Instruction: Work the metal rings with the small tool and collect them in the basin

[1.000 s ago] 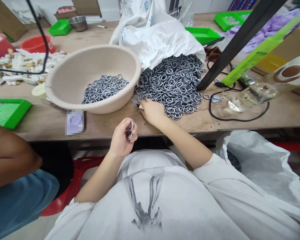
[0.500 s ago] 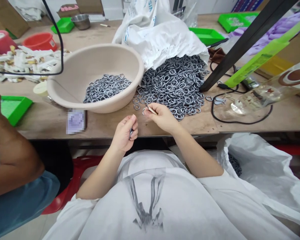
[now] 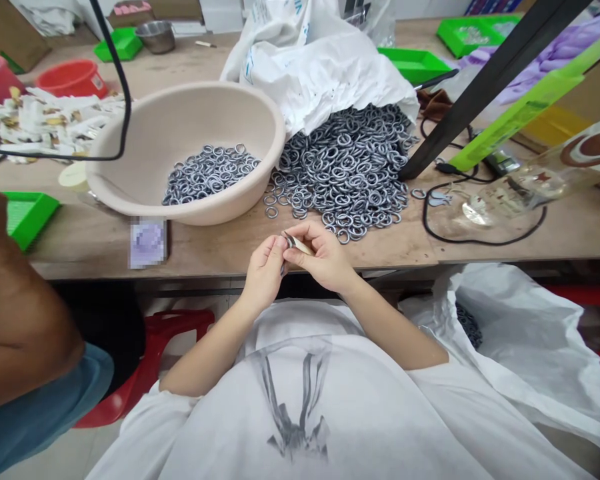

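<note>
Left hand (image 3: 265, 270) grip pinches ring (image 3: 284, 269) | right hand (image 3: 323, 257) grip holds small stick (image 3: 298, 245) | ring pile (image 3: 347, 170) beyond on counter (image 3: 480, 227)

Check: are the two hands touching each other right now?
Touching. Head view shows left hand fingertips pressed against right hand around a small metal piece, no gap between them.

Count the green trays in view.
4: one at the left table edge, one far left by the steel bowl, one behind the white bag, one far right. More may be hidden.
</note>
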`<state>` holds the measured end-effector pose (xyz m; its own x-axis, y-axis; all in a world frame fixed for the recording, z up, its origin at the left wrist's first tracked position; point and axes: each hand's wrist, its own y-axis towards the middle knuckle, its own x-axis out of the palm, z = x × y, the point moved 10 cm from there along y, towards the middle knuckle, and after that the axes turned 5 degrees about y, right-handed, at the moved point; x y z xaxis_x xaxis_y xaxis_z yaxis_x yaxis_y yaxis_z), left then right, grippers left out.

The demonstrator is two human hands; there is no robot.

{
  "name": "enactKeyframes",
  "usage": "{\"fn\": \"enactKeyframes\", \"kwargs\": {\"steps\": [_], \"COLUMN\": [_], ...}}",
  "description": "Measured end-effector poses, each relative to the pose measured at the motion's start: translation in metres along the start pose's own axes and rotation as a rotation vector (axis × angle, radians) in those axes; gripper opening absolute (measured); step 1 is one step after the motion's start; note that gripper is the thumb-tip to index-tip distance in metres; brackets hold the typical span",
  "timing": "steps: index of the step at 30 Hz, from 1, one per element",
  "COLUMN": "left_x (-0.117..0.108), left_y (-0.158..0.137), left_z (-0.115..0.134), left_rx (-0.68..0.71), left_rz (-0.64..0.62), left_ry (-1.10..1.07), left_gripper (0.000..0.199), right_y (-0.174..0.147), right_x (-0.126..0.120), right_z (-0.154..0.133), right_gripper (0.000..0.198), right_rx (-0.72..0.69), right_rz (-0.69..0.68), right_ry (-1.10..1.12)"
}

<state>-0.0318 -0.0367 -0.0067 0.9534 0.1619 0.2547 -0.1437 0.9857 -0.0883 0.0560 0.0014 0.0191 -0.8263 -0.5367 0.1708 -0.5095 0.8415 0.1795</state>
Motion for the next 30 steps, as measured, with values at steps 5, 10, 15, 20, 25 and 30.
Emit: {"fn": "enactKeyframes", "kwargs": {"steps": [5,10,15,20,25,30], "left_x": [0.010,0.012,0.012,0.025,0.006,-0.024], "left_y": [-0.005,-0.007,-0.007,-0.019,-0.016,-0.006], "left_z": [-0.001,0.000,-0.005,0.001,0.014,0.019], "left_rx": [-0.098,-0.170,-0.197,-0.164,-0.138,-0.124], "left_rz": [-0.063,-0.074,-0.078,-0.243,-0.160,-0.032], "left_ry": [-0.092,-0.178,-0.207,-0.162,-0.216,-0.262], "left_gripper": [0.044,0.046,0.045,0.044,0.039,0.024], "right_y": [0.001,-0.014,-0.022,-0.004,0.034,0.067], "right_x": [-0.015,0.000,0.012,-0.012,-0.018,0.013], "right_z": [-0.013,-0.036,-0.041,-0.014,-0.004,0.005], "right_gripper": [0.040,0.047,0.046,0.051,0.037,0.031], "right_rx": [-0.082,-0.195,-0.243,-0.079,0.044,0.087], "right_rz": [0.095,-0.017,-0.066,0.009,0.062,-0.102], "right_ry": [-0.147,-0.542,-0.663,-0.665,-1.069,-1.434]}}
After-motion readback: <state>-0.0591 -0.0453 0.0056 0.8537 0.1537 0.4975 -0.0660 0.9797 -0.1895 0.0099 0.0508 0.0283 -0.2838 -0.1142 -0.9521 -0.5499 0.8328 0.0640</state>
